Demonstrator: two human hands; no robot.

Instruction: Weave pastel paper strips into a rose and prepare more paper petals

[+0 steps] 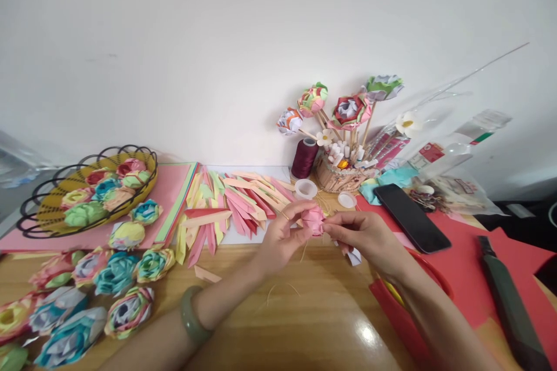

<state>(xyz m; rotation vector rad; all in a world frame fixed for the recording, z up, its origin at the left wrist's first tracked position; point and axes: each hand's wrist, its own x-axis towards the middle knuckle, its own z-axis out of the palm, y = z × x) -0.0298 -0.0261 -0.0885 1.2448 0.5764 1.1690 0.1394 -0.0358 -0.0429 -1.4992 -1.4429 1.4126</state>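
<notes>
- Pinching the pink paper flower (313, 221) from opposite sides above the table (313, 324), left hand (284, 236) and right hand (369, 239) probably steady it.
- Folded paper strips (246, 200) lie near, presumably for easy reach.

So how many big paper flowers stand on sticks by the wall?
4: orange-edged one leftmost, pinkish one beside it, red-ringed one next, green-topped one rightmost. Others may be hidden behind.

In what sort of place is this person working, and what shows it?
Probably a craft corner, perhaps in a home: a round pink folded-paper flower, a pile of long pink, yellow and red paper strips, and a dark purple cylindrical thread spool suggest it.
</notes>
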